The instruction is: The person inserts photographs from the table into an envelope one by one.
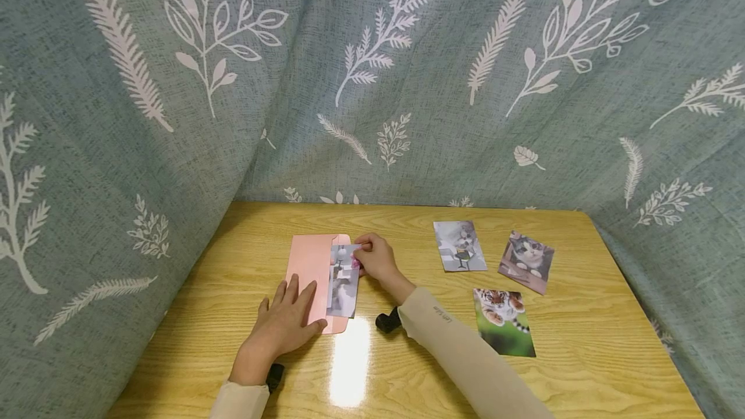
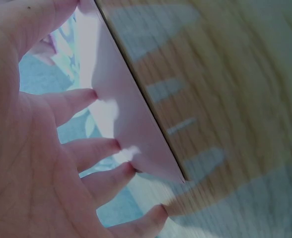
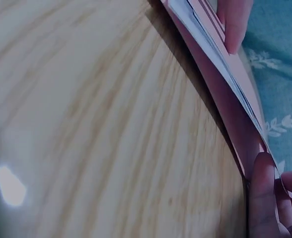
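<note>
A pink envelope (image 1: 305, 256) lies flat on the table with its opening to the right. My left hand (image 1: 280, 323) rests on it with fingers spread, the fingertips touching its surface in the left wrist view as well. A photo print (image 1: 343, 290) in grey tones with a pink patch sits partly inside the envelope, its right part sticking out. At its upper right edge my right hand (image 1: 379, 260) pinches the print between thumb and fingers. Seen from the right wrist, the print (image 3: 213, 54) lies between the envelope's pink layers; its inner end is hidden.
Three more prints lie to the right: a greyish one (image 1: 460, 247), a cat picture (image 1: 526, 262) and a tiger cub picture (image 1: 504, 325). The wooden table (image 1: 419, 367) ends at a leaf-patterned curtain (image 1: 302, 115) behind and at both sides.
</note>
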The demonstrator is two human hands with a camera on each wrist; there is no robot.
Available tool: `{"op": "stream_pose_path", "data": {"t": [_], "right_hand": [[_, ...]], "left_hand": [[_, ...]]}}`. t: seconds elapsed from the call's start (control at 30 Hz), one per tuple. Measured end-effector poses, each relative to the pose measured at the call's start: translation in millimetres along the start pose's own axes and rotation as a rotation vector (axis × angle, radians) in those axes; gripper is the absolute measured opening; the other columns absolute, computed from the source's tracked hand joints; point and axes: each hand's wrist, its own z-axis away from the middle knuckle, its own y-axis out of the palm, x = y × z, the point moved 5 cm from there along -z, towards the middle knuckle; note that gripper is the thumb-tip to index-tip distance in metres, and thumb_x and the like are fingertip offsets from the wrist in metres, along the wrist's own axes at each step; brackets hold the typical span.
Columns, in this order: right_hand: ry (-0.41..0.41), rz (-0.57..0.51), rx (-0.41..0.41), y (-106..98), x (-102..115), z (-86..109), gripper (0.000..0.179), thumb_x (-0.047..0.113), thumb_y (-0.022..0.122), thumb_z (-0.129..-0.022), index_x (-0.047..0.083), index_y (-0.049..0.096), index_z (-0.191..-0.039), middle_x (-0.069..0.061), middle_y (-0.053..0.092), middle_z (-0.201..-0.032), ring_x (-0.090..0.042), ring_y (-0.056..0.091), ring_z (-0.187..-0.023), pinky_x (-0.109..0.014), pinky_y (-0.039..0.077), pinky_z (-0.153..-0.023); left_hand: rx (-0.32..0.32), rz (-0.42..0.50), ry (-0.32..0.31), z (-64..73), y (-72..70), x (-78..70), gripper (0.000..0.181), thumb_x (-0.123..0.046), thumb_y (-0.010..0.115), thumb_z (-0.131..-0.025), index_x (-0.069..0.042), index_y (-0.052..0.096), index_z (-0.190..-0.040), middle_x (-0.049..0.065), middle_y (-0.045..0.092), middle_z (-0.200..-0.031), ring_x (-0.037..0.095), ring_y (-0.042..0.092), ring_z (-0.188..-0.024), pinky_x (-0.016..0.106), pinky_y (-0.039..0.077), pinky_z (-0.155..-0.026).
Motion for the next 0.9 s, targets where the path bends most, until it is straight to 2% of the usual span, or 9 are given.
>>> {"op": "stream_pose_path", "data": {"t": [0.27, 0.63, 0.9], "right_hand": [[-0.014, 0.016, 0.014, 10.0, 4.8, 0.3, 0.024, -0.004, 0.064, -0.090, -0.005, 0.065, -0.114, -0.011, 0.059, -0.092, -0.015, 0.061, -0.062, -0.034, 0.056, -0.047], [-0.014, 0.044, -0.016, 16.8, 4.9, -2.9, 0.020, -0.005, 0.065, -0.088, -0.002, 0.066, -0.108, -0.009, 0.059, -0.090, -0.014, 0.059, -0.060, -0.032, 0.055, -0.045], [-0.029, 0.106, -0.025, 22.3, 8.1, -3.5, 0.019, -0.004, 0.064, -0.089, 0.001, 0.067, -0.107, -0.006, 0.060, -0.089, -0.012, 0.057, -0.056, -0.027, 0.052, -0.043]], "left_hand": [[-0.013, -0.006, 0.008, -0.1, 0.4, 0.8, 0.081, -0.050, 0.065, -0.094, -0.012, 0.034, -0.158, 0.029, 0.014, -0.161, 0.051, 0.014, -0.146, 0.078, 0.017, -0.103], [-0.018, -0.008, 0.006, 0.1, 0.5, 0.7, 0.081, -0.050, 0.065, -0.093, -0.013, 0.034, -0.158, 0.029, 0.015, -0.161, 0.051, 0.014, -0.146, 0.078, 0.015, -0.104], [-0.017, -0.006, 0.006, 1.2, -1.0, -0.6, 0.081, -0.050, 0.066, -0.093, -0.013, 0.034, -0.157, 0.029, 0.015, -0.161, 0.051, 0.014, -0.146, 0.078, 0.015, -0.104]]}}
